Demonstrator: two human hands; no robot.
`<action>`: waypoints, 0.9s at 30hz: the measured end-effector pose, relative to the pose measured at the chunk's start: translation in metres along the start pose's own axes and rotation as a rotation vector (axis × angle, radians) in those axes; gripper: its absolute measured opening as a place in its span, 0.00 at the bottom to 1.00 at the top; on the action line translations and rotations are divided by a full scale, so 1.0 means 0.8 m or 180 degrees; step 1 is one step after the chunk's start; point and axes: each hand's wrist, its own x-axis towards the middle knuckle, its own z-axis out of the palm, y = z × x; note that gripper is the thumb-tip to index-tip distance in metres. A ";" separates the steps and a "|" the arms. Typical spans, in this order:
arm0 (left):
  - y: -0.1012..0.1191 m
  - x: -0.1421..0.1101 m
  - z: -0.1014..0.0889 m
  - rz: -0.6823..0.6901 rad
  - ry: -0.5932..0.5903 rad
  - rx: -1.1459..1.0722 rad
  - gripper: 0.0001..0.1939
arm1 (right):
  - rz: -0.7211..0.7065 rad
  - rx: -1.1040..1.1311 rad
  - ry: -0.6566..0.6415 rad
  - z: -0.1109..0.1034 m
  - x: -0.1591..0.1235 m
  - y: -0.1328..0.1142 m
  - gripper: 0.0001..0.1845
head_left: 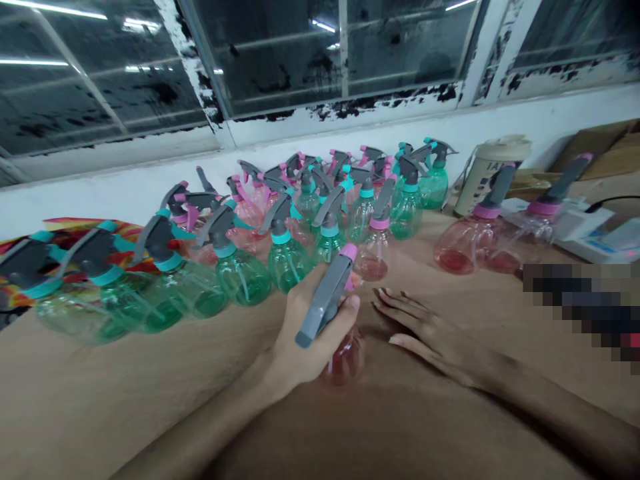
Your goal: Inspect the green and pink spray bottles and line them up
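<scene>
My left hand [310, 333] is wrapped round the neck of a pink spray bottle [345, 360], just under its grey trigger head. The bottle's pink nozzle points away from me, and a reddish tint shows in its clear body. To the right, my right hand [430, 330] lies palm down with its fingers stretched out, apart from the bottle and holding nothing. Directly beyond the hands stands another pink spray bottle [375, 257]. Green spray bottles [243, 277] with grey heads and turquoise collars form a row ahead and to the left.
Several more pink and green bottles crowd toward the white wall [350, 127] below the windows. Two pink bottles [455, 250] stand at the right, before a cream tumbler [493, 167]. A white power strip [595, 230] and cardboard [600, 150] are farther right. Brown sheeting [200, 373] covers the table.
</scene>
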 end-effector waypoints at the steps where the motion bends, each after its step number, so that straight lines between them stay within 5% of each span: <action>1: -0.001 0.000 0.001 0.0004 -0.0011 0.0045 0.02 | 0.0018 0.0007 -0.0040 -0.001 0.000 0.000 0.31; 14: -0.003 -0.001 0.004 0.0132 -0.0029 -0.0055 0.12 | 0.0061 0.0169 -0.0099 -0.003 0.000 0.000 0.31; 20: -0.004 0.001 0.003 0.0039 -0.0020 0.0142 0.01 | 0.0113 0.0167 -0.0145 -0.004 0.001 -0.002 0.31; 27: 0.004 0.003 0.002 0.0150 -0.0010 0.0020 0.04 | 0.0088 0.0145 -0.0119 -0.004 0.001 -0.003 0.31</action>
